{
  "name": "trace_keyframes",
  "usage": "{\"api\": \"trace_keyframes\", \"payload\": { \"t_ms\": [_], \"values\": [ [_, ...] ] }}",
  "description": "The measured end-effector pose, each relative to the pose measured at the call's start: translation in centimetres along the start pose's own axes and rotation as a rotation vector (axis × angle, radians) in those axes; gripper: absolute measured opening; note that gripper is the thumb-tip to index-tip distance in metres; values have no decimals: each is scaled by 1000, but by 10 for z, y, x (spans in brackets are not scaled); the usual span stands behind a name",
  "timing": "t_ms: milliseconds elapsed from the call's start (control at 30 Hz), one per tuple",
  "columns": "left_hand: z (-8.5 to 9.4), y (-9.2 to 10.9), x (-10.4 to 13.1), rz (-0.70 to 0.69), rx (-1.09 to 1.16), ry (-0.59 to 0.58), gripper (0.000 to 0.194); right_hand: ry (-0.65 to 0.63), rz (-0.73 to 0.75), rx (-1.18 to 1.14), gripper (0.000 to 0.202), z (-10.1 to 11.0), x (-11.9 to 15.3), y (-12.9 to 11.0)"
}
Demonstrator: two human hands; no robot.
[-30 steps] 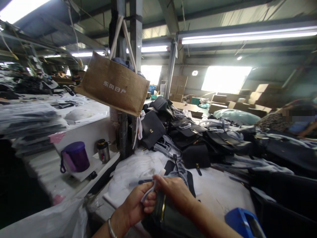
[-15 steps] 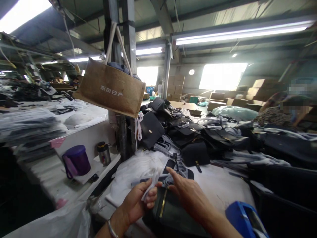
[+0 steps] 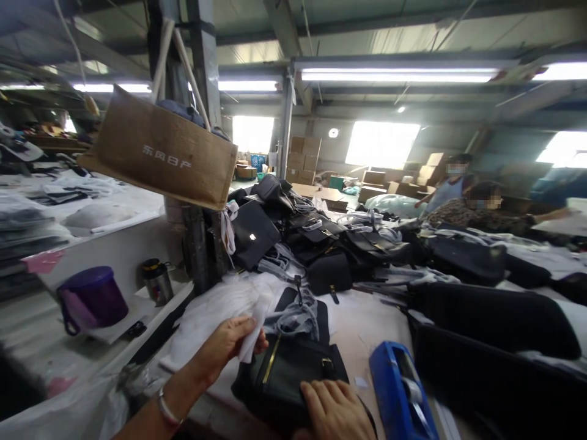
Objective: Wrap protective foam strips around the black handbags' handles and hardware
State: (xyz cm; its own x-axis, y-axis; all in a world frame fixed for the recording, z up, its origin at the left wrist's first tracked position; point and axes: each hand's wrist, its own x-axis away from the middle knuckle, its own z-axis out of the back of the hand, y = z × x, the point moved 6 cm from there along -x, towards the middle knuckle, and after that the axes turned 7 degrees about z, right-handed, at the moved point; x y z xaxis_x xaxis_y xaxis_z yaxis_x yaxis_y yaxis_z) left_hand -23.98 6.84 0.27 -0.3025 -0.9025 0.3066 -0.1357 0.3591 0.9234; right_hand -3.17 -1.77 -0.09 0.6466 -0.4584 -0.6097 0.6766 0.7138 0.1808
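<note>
My left hand (image 3: 238, 339) pinches a folded strip of thin white wrapping sheet (image 3: 255, 330), held up over the left part of the work surface. Below my hands lies a black bag (image 3: 293, 360) with a gold zipper and a small gold buckle. My right hand (image 3: 337, 406) lies flat on the near part of this bag, fingers stretched out side by side. A bundle of grey plastic-wrapped straps (image 3: 300, 318) rests on the bag's far side. Behind my left hand spreads a pile of thin white sheets (image 3: 206, 311).
A blue tape dispenser (image 3: 398, 391) stands right of the bag. Black bags (image 3: 330, 272) are heaped at the back. A brown tote (image 3: 160, 153) hangs from a pillar; a purple container (image 3: 94, 296) and a steel flask (image 3: 156, 281) stand left. Two people (image 3: 477, 205) are at the far right.
My right hand has moved from beside the strip down onto the near part of the black bag. My left hand keeps the white strip. The view has turned to the right.
</note>
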Motion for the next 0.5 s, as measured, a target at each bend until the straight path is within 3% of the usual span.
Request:
{"api": "trace_keyframes", "payload": {
  "t_ms": [100,167,233,300,433,500],
  "values": [
    [8,6,0,-95,-286,129,36,-63,-117,-280,48,19,-9,15],
    [13,11,0,-182,-470,195,38,-156,-400,-521,37,27,-6,46],
    [17,13,-4,-236,-642,254,39,-184,-737,-590,33,28,10,83],
    [16,12,-10,-267,-788,284,39,-227,-911,-602,35,19,27,109],
    [11,5,-21,-277,-912,304,37,-407,-893,-841,46,-21,55,114],
    [25,3,-20,-223,-899,368,36,-436,-868,-883,50,-35,66,111]
  ]
}}
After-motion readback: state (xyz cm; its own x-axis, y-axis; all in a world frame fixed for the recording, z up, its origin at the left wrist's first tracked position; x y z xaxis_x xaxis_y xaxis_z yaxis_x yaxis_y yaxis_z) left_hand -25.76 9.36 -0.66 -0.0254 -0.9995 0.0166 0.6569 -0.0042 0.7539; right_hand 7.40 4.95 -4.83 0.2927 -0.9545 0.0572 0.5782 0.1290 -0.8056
